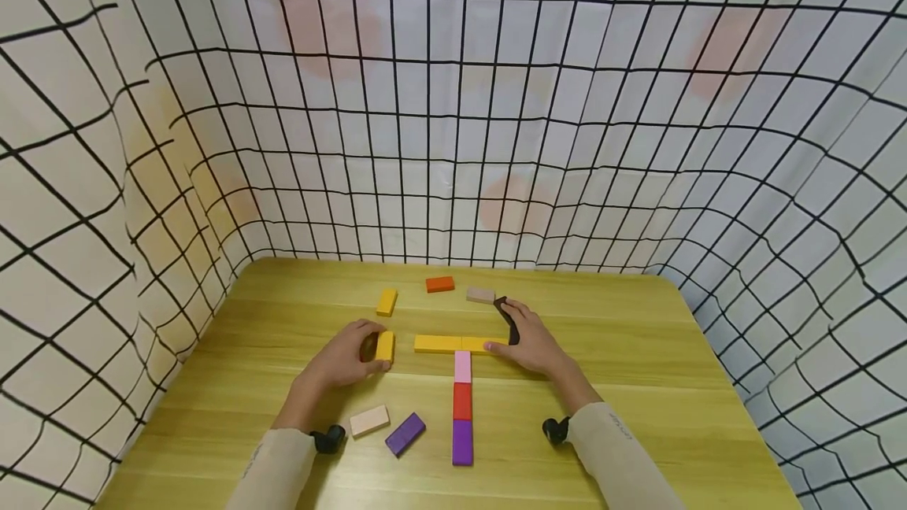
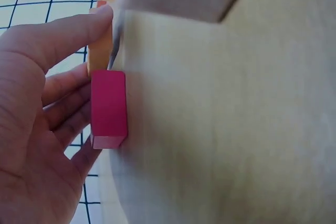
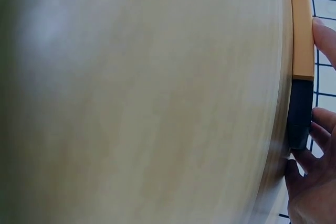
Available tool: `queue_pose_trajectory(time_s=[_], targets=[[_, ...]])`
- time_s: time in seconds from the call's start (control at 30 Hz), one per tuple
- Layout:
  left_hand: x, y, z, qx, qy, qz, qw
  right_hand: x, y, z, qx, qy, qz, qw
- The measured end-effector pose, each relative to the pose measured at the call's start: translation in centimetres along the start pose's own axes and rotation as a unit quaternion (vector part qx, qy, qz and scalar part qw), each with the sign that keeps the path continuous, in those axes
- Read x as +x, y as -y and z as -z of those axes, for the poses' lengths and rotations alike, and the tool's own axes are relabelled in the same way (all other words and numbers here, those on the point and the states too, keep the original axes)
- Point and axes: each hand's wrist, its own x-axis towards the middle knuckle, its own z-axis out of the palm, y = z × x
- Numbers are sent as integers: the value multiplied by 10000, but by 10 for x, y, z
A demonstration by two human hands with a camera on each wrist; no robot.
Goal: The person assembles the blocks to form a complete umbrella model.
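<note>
My left hand grips a short yellow block, thumb at its near end and fingers at its far end. In the left wrist view a magenta block face shows close in front of those fingers. My right hand holds a black curved block, fingers at its far end. The black piece abuts the right end of a yellow block row, with the right thumb touching that row's right block. Below the row, a pink block, red block and purple block form a line.
Toward the back lie a yellow block, an orange-red block and a pale block. A beige block and another purple block lie at the front left. A black wire grid encloses the table's back and sides.
</note>
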Motion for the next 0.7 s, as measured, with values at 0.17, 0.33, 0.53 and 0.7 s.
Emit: queue_pose_trajectory(time_s=[0.17, 0.33, 0.53, 0.7], targets=[[1, -2, 2, -133, -177, 118, 9997, 1, -1, 0, 14, 16, 11, 10000], [6, -3, 4, -169, -358, -18, 9992, 0, -2, 0, 2, 7, 30, 10000], [14, -6, 5, -198, -489, -210, 9984, 1, -3, 1, 3, -3, 55, 10000], [22, -8, 3, -242, -586, -184, 9978, 1, -4, -1, 48, -23, 67, 10000]])
